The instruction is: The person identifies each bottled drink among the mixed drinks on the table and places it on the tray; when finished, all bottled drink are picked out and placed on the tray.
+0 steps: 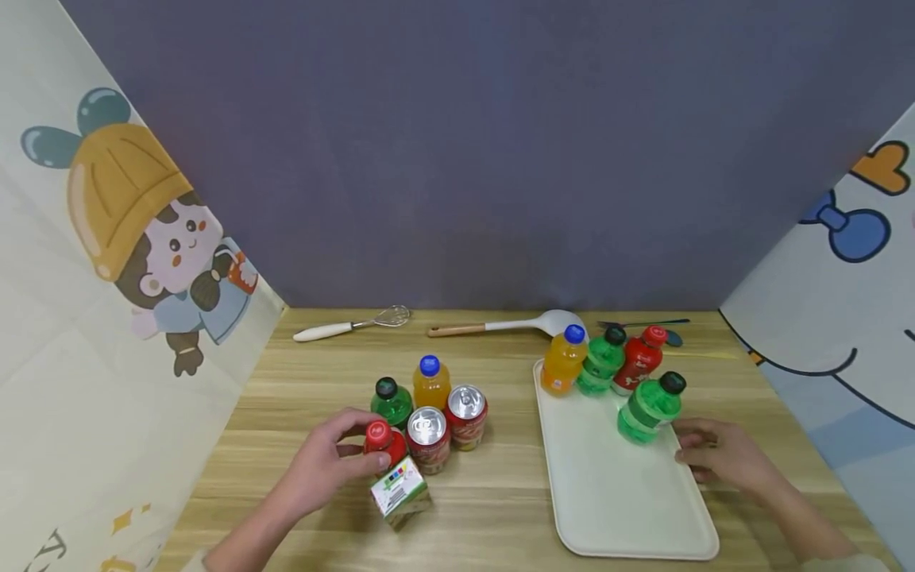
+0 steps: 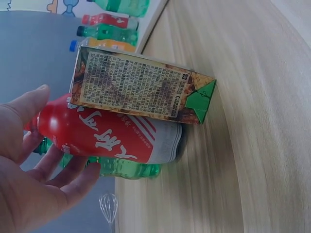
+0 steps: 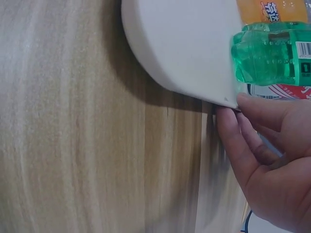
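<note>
My left hand (image 1: 357, 445) grips a red bottle with a red cap (image 1: 380, 438) standing in a cluster of drinks at the table's middle. In the left wrist view the thumb and fingers of that hand (image 2: 68, 130) wrap the red bottle (image 2: 112, 138), and a juice carton (image 2: 141, 87) lies against it. My right hand (image 1: 692, 453) rests at the right rim of a white tray (image 1: 615, 492), its fingertips (image 3: 228, 116) touching the tray's edge (image 3: 184, 48), holding nothing. A green bottle (image 1: 650, 407) stands on the tray just left of it.
Two cans (image 1: 427, 438), a green bottle (image 1: 391, 401) and an orange bottle (image 1: 431, 383) crowd the red one, with the juice carton (image 1: 400, 492) in front. Three more bottles (image 1: 603, 361) line the tray's far end. A whisk (image 1: 350, 324) and a ladle (image 1: 500, 324) lie by the back wall.
</note>
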`<state>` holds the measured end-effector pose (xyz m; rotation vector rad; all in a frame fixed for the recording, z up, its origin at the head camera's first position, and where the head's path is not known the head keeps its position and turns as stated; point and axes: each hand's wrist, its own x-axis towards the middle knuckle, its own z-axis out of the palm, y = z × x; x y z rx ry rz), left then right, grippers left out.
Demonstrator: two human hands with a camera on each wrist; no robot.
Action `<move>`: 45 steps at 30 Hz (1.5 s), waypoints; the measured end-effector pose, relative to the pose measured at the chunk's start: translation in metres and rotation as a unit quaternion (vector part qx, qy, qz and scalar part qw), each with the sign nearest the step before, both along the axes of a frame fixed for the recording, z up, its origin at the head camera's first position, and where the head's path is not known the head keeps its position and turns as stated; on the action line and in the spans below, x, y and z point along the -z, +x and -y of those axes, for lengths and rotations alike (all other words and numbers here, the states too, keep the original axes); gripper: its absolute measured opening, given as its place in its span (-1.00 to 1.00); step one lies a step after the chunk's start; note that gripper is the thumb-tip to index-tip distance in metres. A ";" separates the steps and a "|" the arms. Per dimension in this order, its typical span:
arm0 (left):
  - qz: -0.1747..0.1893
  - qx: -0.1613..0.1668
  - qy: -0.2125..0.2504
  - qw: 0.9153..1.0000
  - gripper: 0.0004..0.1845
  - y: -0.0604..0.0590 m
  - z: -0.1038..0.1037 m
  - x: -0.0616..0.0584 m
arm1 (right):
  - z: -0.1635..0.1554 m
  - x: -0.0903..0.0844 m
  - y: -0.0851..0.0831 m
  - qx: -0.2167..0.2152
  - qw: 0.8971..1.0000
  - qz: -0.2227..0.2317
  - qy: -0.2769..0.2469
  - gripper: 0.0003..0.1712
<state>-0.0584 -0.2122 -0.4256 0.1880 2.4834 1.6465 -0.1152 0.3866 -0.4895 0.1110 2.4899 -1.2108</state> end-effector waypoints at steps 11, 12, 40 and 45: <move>0.006 -0.053 0.010 0.999 -0.54 0.003 -0.006 0.002 | -0.001 -0.002 0.000 0.003 1.000 0.010 -0.028 -0.27; 0.007 -0.057 0.011 0.998 -0.53 0.003 -0.007 0.002 | -0.001 -0.002 0.001 0.005 1.000 0.010 -0.024 -0.27; -0.026 -0.064 0.012 0.998 -0.57 0.006 -0.006 0.002 | 0.006 0.007 0.011 0.022 0.999 -0.018 0.017 -0.32; -0.040 -0.072 -0.004 0.997 -0.59 0.005 -0.001 -0.005 | 0.006 0.006 0.010 0.031 0.999 -0.013 0.025 -0.32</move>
